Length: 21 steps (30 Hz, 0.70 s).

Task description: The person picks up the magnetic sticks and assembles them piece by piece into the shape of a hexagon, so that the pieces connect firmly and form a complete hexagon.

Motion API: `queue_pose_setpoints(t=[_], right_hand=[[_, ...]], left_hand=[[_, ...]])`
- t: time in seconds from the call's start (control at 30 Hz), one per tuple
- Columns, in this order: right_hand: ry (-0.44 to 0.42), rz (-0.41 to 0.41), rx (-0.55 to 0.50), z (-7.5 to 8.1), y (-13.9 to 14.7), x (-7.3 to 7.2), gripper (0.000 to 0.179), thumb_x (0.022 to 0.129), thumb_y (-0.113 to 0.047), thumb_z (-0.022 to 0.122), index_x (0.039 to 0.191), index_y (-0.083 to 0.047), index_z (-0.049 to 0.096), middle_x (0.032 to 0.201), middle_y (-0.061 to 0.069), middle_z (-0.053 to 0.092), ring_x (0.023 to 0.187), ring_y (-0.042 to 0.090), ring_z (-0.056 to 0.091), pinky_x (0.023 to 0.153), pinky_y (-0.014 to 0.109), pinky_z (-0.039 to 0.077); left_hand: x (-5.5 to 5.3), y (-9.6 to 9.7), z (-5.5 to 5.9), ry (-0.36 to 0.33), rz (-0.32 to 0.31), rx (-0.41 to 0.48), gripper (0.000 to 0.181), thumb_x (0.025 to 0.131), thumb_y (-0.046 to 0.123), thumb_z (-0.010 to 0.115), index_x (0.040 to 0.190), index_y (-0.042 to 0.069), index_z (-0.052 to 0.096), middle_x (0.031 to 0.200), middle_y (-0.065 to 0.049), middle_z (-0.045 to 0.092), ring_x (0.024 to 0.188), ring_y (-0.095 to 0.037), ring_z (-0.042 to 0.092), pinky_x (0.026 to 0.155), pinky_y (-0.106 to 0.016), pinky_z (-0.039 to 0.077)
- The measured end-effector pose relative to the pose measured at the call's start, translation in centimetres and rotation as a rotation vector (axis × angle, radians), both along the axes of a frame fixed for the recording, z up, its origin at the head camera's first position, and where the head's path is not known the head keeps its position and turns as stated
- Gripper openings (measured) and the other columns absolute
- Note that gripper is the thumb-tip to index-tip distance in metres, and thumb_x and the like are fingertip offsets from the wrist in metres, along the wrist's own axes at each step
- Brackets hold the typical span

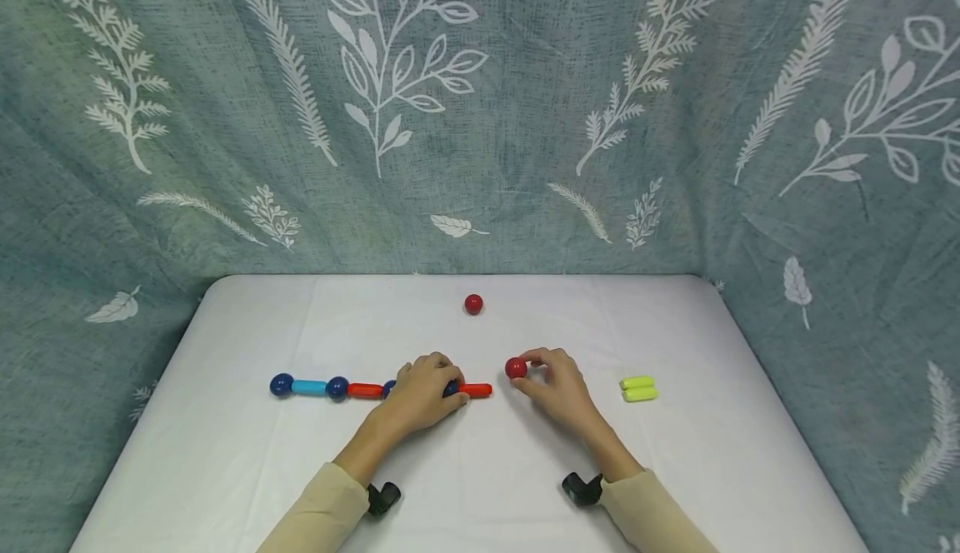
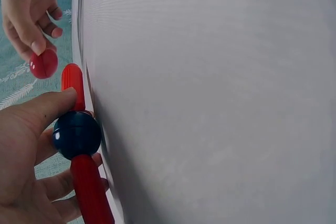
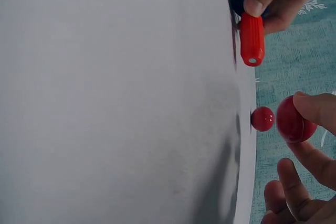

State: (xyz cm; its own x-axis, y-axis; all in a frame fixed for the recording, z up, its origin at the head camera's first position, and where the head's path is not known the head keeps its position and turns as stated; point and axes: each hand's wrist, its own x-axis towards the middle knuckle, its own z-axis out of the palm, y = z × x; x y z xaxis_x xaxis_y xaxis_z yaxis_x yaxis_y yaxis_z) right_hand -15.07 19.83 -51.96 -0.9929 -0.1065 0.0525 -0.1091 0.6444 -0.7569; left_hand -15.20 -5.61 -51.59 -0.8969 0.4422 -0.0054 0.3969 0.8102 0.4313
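A chain of dark blue balls and coloured rods runs left to right across the table, with a light blue rod (image 1: 309, 387) near its left end and a red rod (image 1: 477, 390) at its right end. My left hand (image 1: 423, 393) grips the chain near that right end, hiding part of it. In the left wrist view, thumb and fingers hold it around a dark blue ball (image 2: 77, 135) between two red rods. Just right of the end rod, my right hand (image 1: 558, 391) pinches a red ball (image 1: 515, 368) between thumb and forefinger, a small gap from the chain.
Another red ball (image 1: 473, 304) sits near the back edge of the white table (image 1: 360, 311). Two yellow-green rods (image 1: 639, 388) lie side by side to the right of my right hand. A green leaf-patterned cloth (image 1: 525, 120) hangs behind the table.
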Motion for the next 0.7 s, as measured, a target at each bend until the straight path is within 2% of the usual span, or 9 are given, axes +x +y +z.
queue_pose_setpoints(t=[0.27, 0.7], right_hand=[[-0.027, 0.053, 0.015, -0.6, -0.5, 0.9, 0.031, 0.082, -0.02, 0.084, 0.11, -0.014, 0.072, 0.099, 0.007, 0.06, 0.087, 0.025, 0.051, 0.069, 0.036, 0.039], [-0.044, 0.128, 0.058, -1.4, -0.8, 0.8, 0.027, 0.082, -0.018, 0.083, 0.107, -0.018, 0.073, 0.097, 0.001, 0.059, 0.086, 0.019, 0.049, 0.073, 0.036, 0.04]], left_hand=[[-0.1, -0.1, -0.2, 0.009, -0.01, 0.003, 0.023, 0.092, 0.041, 0.072, 0.103, 0.021, 0.073, 0.118, -0.008, 0.06, 0.115, -0.031, 0.053, 0.096, -0.062, 0.04], [-0.1, -0.1, -0.1, -0.003, -0.005, -0.009, 0.023, 0.093, 0.041, 0.071, 0.104, 0.021, 0.072, 0.119, -0.008, 0.059, 0.117, -0.031, 0.053, 0.098, -0.063, 0.038]])
